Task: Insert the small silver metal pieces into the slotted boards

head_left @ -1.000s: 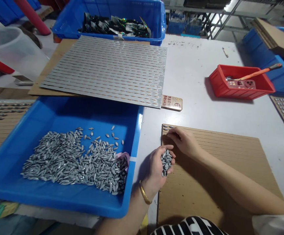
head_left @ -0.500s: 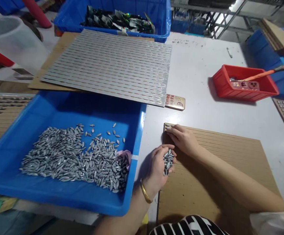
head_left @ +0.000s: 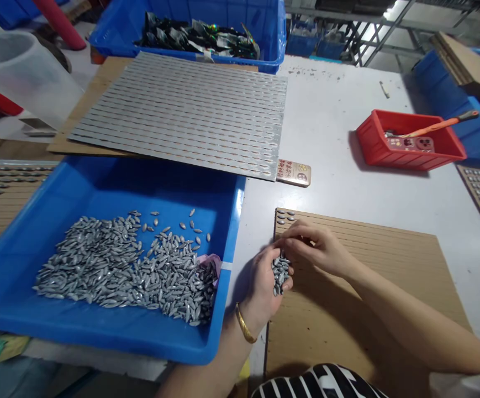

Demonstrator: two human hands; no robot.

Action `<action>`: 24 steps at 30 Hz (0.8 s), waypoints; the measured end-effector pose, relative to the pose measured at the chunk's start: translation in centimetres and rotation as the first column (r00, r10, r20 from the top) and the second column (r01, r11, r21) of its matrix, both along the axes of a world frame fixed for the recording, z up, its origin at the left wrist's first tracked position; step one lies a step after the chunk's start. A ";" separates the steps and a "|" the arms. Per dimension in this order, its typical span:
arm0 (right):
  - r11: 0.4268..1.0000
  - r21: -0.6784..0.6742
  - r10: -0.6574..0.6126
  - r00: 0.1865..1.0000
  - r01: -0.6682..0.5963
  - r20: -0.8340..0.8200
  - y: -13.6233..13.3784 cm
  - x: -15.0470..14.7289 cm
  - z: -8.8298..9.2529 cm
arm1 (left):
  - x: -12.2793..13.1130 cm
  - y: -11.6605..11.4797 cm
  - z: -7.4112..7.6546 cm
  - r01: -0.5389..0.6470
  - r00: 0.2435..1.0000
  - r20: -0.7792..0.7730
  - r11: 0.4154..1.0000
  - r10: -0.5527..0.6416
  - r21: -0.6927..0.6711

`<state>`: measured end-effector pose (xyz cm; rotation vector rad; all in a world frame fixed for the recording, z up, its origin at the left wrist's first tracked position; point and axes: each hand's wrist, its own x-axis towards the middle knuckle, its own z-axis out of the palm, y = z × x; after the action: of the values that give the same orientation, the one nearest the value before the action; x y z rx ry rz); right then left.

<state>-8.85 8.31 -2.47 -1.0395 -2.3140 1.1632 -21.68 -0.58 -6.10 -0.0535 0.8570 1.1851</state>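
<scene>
My left hand [head_left: 261,279], with a gold bangle at the wrist, is cupped around a small heap of grey spindle-shaped pieces [head_left: 281,272]. It rests at the left edge of a grooved brown board [head_left: 372,293]. My right hand [head_left: 321,247] is over the board, its bent fingers together at the left hand's fingertips; whether a piece is between them is hidden. Several spindle-shaped pieces lie in the grooves at the board's top left corner. To the left, a blue tray [head_left: 111,344] holds a large pile of the same pieces.
A grey ridged panel [head_left: 182,113] on cardboard overhangs the tray's far side, beside a small printed box [head_left: 294,173]. A red bin [head_left: 409,160] holding an orange-handled tool stands at the right. Behind is a blue crate [head_left: 279,55] of shiny packets; a translucent container [head_left: 28,72] leans left.
My right hand has come back from the board's top left corner to the left hand's fingertips. Small grey pieces now show uncovered in that corner. The left hand has hardly moved.
</scene>
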 end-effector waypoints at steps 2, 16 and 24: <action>0.986 -0.155 0.066 0.997 -0.059 0.037 -0.4 0.1 0.8 | 0.0 0.0 0.1 0.002 1.000 -0.031 1.000 -0.001 0.021; 0.972 -0.158 -0.177 0.984 0.174 -0.003 -0.5 1.6 -1.2 | 0.1 -0.1 0.7 0.013 0.991 -0.136 1.000 -0.009 0.026; 0.863 0.483 -0.163 0.987 0.147 -0.009 1.9 1.7 -5.7 | 0.0 -0.1 0.3 0.000 0.998 -0.063 1.000 0.001 0.016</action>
<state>-7.13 10.20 -8.14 -1.0266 -2.3158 0.4633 -21.72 -0.67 -5.80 -0.0028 0.9028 1.1991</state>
